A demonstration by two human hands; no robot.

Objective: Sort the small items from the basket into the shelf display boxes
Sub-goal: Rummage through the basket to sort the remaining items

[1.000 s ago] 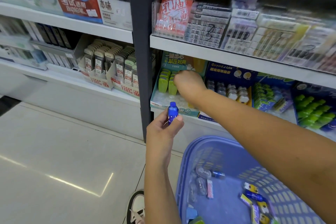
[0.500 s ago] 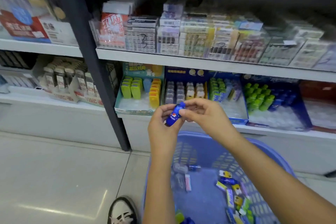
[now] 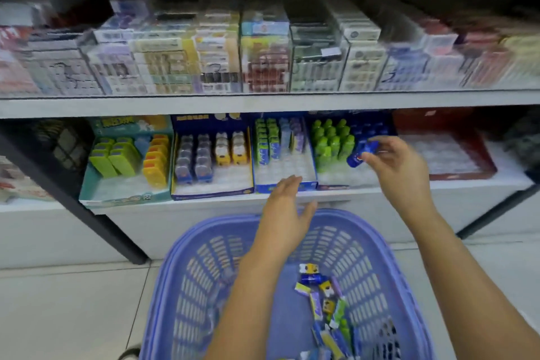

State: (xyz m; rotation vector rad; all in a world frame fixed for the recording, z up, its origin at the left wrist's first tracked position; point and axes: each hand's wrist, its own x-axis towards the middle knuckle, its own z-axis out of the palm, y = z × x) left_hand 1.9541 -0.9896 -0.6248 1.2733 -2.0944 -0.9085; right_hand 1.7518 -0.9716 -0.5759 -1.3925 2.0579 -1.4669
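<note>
Leftmost on the lower shelf, a teal display box [image 3: 125, 199] holds lime-green and yellow cases, with one pale blue case between them, towards its back. Next, a dark blue display box [image 3: 210, 194] carries rows of clear-grey and yellow pieces. Below, a lavender slatted basket [image 3: 222, 218] stands on the tiled floor in front of the shelf unit. Above its far rim, a third, blue-walled box [image 3: 280, 172] has green, blue and purple packs at the rear, with its front rows bare. The left hand [image 3: 287, 210] hovers palm down over the basket's far rim, fingers straight and spread and holding nothing, its fingertips just short of that box's front edge. Loose small items [image 3: 324, 301], yellow, blue, purple and green, lie in the basket's right half. A fourth box [image 3: 344, 177] holds green bottle-shaped pieces, with blue ones behind to the right. The small blue item [image 3: 359, 153] is held above this box, beside the green pieces, pinched between thumb and fingertips of the right hand [image 3: 400, 166]. Rightmost, a red tray [image 3: 461, 174] shows bare clear slots. Goods on the upper shelf are blurred.
</note>
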